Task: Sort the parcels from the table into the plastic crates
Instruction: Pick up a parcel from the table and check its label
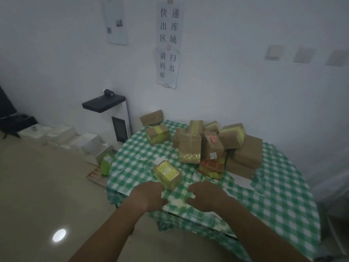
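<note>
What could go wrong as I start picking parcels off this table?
The brown parcel at the far edge overhangs the table and could fall if the cloth is tugged. The leaning pile of parcels may topple when one is pulled out. No crates are in view, so each carry means turning away.

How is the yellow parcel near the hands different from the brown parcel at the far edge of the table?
The yellow parcel lies alone close to the left hand; the brown parcel sits at the far edge by the wall. The yellow parcel has a bright label on top; the brown parcel shows plain brown wrapping. The yellow parcel looks glossy, the brown parcel dull. Both are box-shaped and rest on the table.
</note>
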